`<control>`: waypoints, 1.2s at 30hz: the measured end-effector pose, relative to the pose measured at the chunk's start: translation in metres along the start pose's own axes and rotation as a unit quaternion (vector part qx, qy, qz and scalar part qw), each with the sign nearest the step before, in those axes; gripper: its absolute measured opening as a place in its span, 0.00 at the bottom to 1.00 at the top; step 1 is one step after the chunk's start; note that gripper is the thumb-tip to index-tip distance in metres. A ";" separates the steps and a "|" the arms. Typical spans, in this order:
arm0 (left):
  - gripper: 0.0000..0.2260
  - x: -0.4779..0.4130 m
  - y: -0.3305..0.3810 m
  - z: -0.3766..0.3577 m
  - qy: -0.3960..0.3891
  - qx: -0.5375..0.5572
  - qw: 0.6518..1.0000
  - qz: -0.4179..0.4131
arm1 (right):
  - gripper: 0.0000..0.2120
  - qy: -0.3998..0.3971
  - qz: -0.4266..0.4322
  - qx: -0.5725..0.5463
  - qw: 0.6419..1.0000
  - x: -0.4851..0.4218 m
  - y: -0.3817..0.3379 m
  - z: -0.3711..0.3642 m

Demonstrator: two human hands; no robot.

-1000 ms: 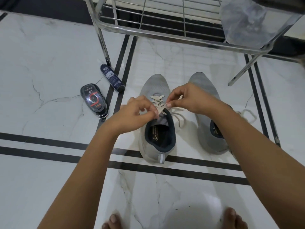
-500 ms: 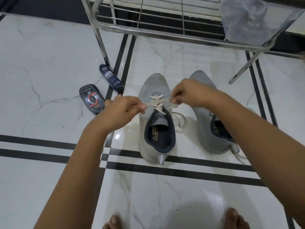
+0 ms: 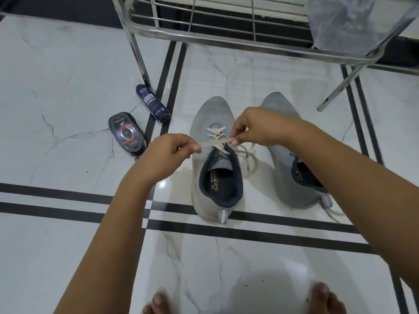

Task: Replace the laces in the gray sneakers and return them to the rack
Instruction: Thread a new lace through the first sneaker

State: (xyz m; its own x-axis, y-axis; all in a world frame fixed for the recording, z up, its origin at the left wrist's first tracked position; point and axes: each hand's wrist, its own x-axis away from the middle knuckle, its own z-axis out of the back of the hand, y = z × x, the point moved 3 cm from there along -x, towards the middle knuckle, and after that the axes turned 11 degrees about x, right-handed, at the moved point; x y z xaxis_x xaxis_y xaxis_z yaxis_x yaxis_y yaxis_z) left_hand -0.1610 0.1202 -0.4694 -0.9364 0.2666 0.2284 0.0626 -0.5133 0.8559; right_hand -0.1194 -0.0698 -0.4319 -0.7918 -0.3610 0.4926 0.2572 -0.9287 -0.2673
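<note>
Two gray sneakers stand side by side on the marble floor, toes toward the rack. The left sneaker has a cream lace threaded through its front eyelets. My left hand pinches one end of that lace at the shoe's left side. My right hand pinches the same lace a short way along, so a taut stretch runs between my fingers above the tongue. The slack of the lace loops down between the shoes. My right forearm covers much of the right sneaker. The metal shoe rack stands behind the shoes.
A dark spray can lies by the rack's left leg, and a black shoe-polish sponge lies beside it. A clear plastic bag sits on the rack's right end. A loose lace trails behind the right sneaker. My toes show at the bottom edge.
My hands have drawn apart, the left one moving left and the right one staying over the eyelets, so the lace between them is now pulled out straight.
</note>
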 end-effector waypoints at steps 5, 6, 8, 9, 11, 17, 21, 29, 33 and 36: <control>0.07 -0.008 0.009 -0.014 -0.003 0.066 0.998 0.008 | 0.13 0.052 0.049 -0.119 0.990 0.002 -0.024 -0.012; 0.08 -0.008 0.008 -0.015 -0.001 0.090 0.996 0.014 | 0.10 0.068 0.044 -0.145 0.986 0.002 -0.024 -0.013; 0.09 -0.006 0.004 -0.017 0.004 0.141 0.989 0.030 | 0.06 0.093 0.020 -0.180 0.979 0.004 -0.019 -0.016; 0.09 -0.004 0.001 -0.021 0.011 0.152 0.988 0.038 | 0.05 0.099 0.003 -0.178 0.979 0.004 -0.017 -0.018; 0.13 0.002 -0.004 -0.033 0.050 0.093 0.994 0.031 | 0.04 0.103 -0.024 -0.152 0.983 0.006 -0.012 -0.024; 0.02 0.011 -0.018 -0.055 0.173 0.278 0.941 0.083 | 0.06 0.133 -0.037 -0.052 0.989 0.006 -0.017 -0.041; 0.03 0.009 -0.024 -0.054 0.162 0.375 0.906 0.116 | 0.07 0.169 -0.068 -0.024 0.983 0.002 -0.022 -0.049; 0.03 0.010 -0.026 -0.055 0.172 0.396 0.895 0.115 | 0.09 0.185 -0.071 0.035 0.980 0.004 -0.034 -0.055; 0.02 0.010 -0.028 -0.053 0.164 0.395 0.899 0.096 | 0.09 0.209 -0.082 0.026 0.974 0.005 -0.041 -0.061; 0.03 0.007 -0.034 -0.053 0.149 0.468 0.863 0.116 | 0.10 0.226 -0.078 0.001 0.971 0.007 -0.039 -0.066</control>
State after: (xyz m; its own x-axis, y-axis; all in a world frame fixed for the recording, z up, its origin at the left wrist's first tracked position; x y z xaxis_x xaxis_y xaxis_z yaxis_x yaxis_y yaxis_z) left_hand -0.1877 0.0964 -0.5214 -0.8995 -0.0490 0.4341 0.3816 0.3958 0.8353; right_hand -0.1720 -0.0302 -0.4725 -0.9832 -0.1430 0.1131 0.1159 -0.9692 -0.2175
